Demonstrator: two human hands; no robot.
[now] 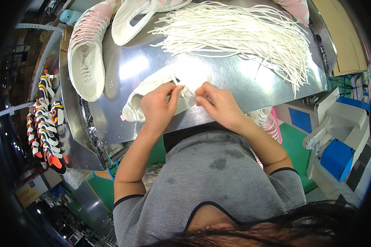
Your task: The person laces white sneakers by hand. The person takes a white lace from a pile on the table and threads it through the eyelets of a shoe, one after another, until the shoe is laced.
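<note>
A white shoe (149,84) lies on the metal table in front of me, heel toward the left and toe toward the right. My left hand (158,103) is over its opening, thumb and fingers pinched on a white shoelace (190,89). Close by on the right, my right hand (219,103) pinches the lace too, with its fingertips near the shoe's front. A short stretch of lace shows between the two hands. Bright glare washes out the toe, and my fingers partly hide the eyelets.
A big heap of loose white laces (243,33) covers the table's far right. Nested pink and white shoes (88,76) stand at the far left, beside another white shoe (123,31). Racked colourful shoes (47,123) are farther left. A grey and blue machine (338,127) stands right.
</note>
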